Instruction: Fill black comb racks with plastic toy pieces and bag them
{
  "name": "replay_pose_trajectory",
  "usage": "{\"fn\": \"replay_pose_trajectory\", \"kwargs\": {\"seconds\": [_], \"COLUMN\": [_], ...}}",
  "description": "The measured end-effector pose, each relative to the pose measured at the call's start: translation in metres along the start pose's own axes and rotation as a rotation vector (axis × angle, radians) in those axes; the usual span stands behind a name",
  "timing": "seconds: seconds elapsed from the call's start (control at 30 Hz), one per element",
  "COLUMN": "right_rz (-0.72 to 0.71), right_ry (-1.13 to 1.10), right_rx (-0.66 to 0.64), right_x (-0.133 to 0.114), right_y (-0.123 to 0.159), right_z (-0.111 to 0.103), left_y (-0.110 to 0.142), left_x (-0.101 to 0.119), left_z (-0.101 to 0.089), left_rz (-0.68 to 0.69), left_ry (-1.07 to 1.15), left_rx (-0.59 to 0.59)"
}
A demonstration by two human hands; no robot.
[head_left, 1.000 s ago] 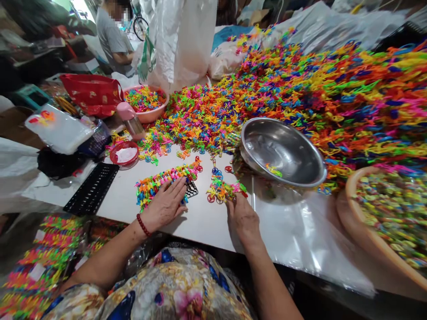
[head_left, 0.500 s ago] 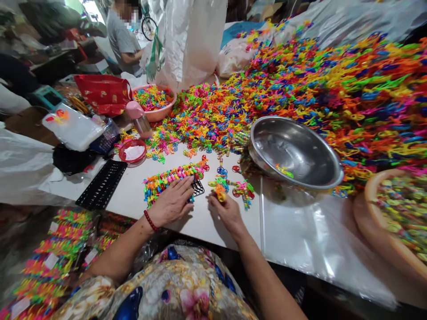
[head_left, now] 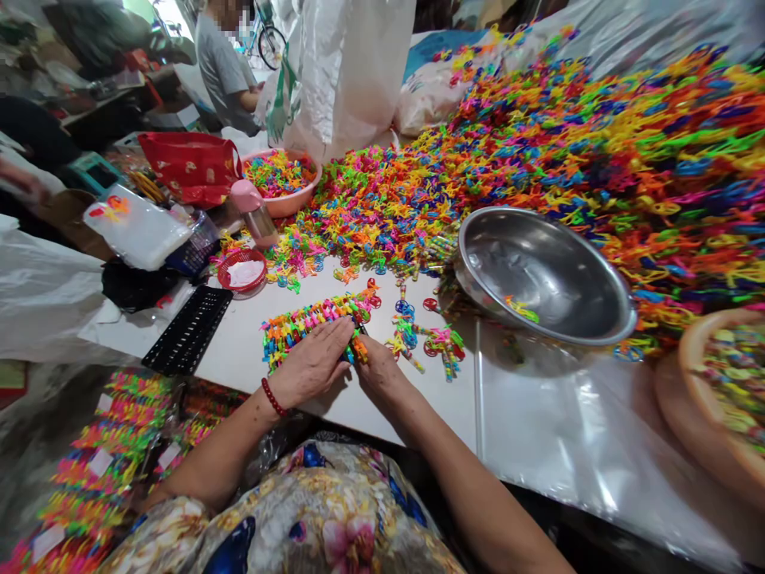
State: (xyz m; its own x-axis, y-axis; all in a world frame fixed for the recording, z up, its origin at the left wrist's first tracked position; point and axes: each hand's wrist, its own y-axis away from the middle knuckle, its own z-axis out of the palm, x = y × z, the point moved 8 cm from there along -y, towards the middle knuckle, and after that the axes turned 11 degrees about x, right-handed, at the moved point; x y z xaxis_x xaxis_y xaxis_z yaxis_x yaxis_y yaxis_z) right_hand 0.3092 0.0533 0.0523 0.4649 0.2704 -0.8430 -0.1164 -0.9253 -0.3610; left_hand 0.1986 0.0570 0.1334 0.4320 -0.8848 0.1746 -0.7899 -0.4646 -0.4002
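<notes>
We see a big pile of little plastic toys (head_left: 574, 151) in pink, orange, yellow, green and blue. The metal bowl (head_left: 538, 275) is shiny silver. The table (head_left: 239, 359) is white. The tray (head_left: 188, 328) is black. The small basket (head_left: 242, 271) is red. The bracelet (head_left: 273, 397) is dark red. Our dress (head_left: 311, 518) has pink and blue flowers.

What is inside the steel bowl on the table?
The steel bowl holds one small clump of colourful plastic pieces near its front rim; otherwise bare metal shows. Nothing covers its inside.
</notes>
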Motion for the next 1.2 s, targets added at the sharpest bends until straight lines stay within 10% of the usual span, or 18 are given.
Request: {"fn": "replay_pose_trajectory", "kwargs": {"seconds": [0.87,1.2], "right_rz": [-0.015,0.069], "right_ry": [0.019,0.719], "right_rx": [-0.097,0.212], "right_x": [0.002,0.009], "right_y": [-0.009,0.042], "right_z": [0.009,-0.086], "left_y": [-0.008,-0.008], "left_x": [0.005,0.008], "left_z": [0.014,0.01], "left_rz": [-0.031,0.014], "left_ry": [-0.22,-0.322], "left_rx": [-0.16,-0.171]}}
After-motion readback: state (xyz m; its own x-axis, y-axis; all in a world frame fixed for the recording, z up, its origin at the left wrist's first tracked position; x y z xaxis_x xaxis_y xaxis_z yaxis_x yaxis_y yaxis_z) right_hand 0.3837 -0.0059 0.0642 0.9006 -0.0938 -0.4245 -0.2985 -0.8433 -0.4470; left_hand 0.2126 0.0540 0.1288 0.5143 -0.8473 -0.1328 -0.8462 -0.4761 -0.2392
